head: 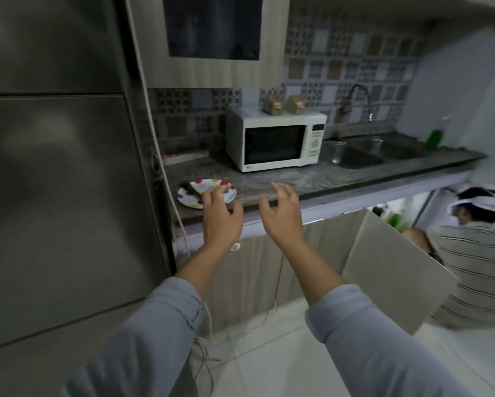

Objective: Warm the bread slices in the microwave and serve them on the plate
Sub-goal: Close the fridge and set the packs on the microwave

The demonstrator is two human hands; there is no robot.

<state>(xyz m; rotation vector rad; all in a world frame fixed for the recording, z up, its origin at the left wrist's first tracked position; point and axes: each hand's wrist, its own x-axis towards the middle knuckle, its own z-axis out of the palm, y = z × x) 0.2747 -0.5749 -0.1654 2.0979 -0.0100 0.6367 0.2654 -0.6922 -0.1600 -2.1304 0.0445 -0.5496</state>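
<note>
A white microwave (274,140) stands on the stone counter (272,181) with its door closed. Two bags of bread (283,104) sit on its top. A white plate with coloured dots (200,187) lies at the counter's left front, and a dark utensil rests across it. My left hand (219,216) hovers in front of the plate's near rim, fingers loosely spread, holding nothing. My right hand (282,213) is raised beside it at the counter's front edge, also empty with relaxed fingers.
A tall steel fridge (60,167) fills the left. A double sink (375,151) with a faucet lies right of the microwave. Below the counter a cabinet door (395,270) stands open, and a person in a striped shirt (475,267) crouches beside it. White cables (209,319) hang near the fridge.
</note>
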